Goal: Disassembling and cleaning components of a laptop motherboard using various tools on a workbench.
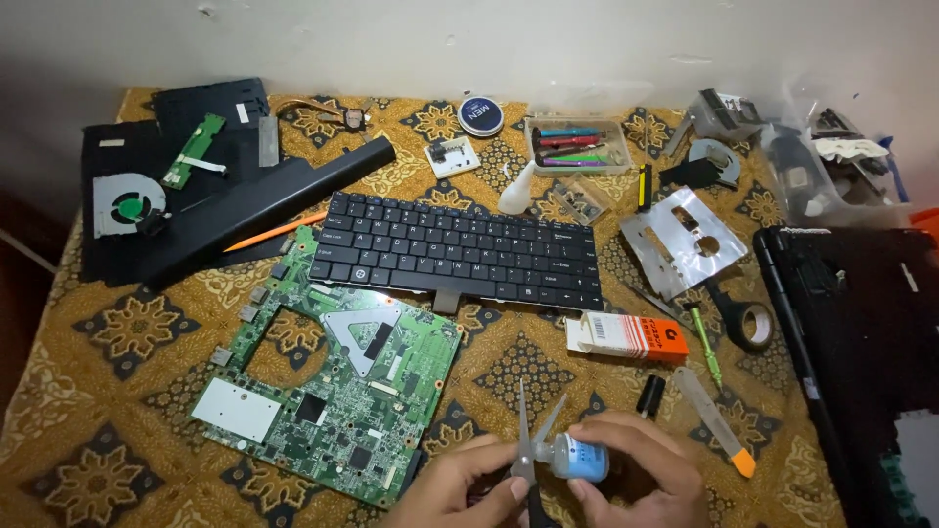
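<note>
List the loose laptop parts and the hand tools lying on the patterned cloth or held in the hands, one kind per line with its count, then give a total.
Green circuit board: 1
Keyboard: 1
Cooling fan: 1
Scissors: 1
Green screwdriver: 1
Roll of black tape: 1
Total: 6

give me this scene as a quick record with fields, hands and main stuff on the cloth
left hand: holds scissors, blades open, at the bottle's tip
right hand: holds small blue bottle
surface: patterned cloth
left of hands: green motherboard
above: black keyboard
right: orange-white box, tape roll, green screwdriver
far left: fan
</note>
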